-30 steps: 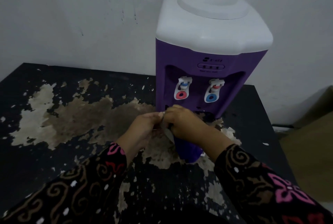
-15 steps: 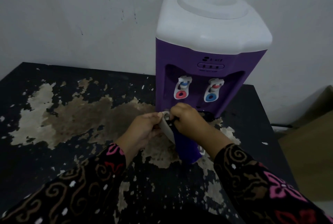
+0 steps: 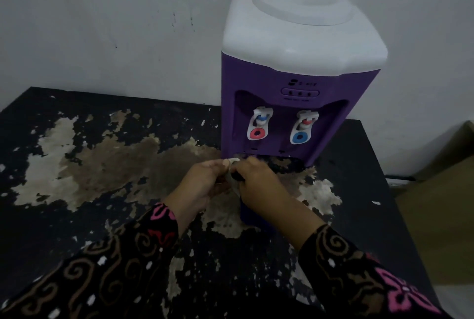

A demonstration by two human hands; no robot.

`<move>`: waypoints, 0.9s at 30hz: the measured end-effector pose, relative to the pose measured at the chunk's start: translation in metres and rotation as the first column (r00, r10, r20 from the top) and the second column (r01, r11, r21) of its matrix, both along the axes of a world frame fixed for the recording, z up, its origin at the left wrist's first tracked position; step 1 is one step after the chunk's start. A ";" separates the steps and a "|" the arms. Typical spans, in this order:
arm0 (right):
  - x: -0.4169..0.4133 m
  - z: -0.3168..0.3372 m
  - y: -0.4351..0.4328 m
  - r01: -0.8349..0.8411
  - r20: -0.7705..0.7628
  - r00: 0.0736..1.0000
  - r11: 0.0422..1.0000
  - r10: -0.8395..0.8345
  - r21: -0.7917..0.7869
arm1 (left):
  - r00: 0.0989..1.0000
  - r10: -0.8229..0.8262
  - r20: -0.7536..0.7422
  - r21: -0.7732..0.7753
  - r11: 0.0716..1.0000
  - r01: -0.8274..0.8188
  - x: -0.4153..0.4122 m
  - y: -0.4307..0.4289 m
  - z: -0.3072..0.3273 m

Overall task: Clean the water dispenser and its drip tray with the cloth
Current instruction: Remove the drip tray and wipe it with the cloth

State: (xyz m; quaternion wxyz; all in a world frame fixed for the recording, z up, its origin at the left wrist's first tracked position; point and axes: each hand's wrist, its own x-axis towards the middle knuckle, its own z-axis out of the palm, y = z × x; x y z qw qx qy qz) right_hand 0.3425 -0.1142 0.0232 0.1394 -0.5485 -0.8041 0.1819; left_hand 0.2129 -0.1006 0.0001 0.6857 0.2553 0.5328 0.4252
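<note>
The purple water dispenser (image 3: 295,82) with a white top stands at the back of the table, with a red tap (image 3: 257,133) and a blue tap (image 3: 299,137). Its tray slot at the bottom is vacant. In front of it, the purple drip tray (image 3: 252,217) is held on edge, mostly hidden under my right hand (image 3: 259,185), which grips its top. My left hand (image 3: 202,186) pinches a small pale piece, seemingly the cloth (image 3: 233,162), against the tray's upper left end. Both hands touch at the fingertips.
The black table (image 3: 77,229) has large peeled, brownish patches. A white wall rises behind it. A brown cardboard box (image 3: 441,216) stands to the right of the table, and a dark cable (image 3: 400,178) runs off the right edge.
The pale piece that showed between my hands is now mostly tucked under them. The hands have closed in over the top of the tray; the dispenser has not moved.
</note>
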 end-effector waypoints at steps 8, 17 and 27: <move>0.046 -0.001 0.012 0.129 0.130 0.986 0.978 -0.108 -0.164 | 0.999 0.037 0.025 -0.035 0.999 -0.036 -0.006 0.000 -0.002; 0.037 -0.009 0.011 -0.012 0.237 0.970 0.989 0.048 -0.150 | 0.999 0.037 0.002 -0.031 0.999 -0.037 -0.002 0.003 0.000; 0.032 -0.007 0.010 -0.265 0.456 0.854 0.964 0.251 -0.035 | 1.000 0.022 -0.007 -0.017 1.000 -0.022 -0.002 0.003 -0.002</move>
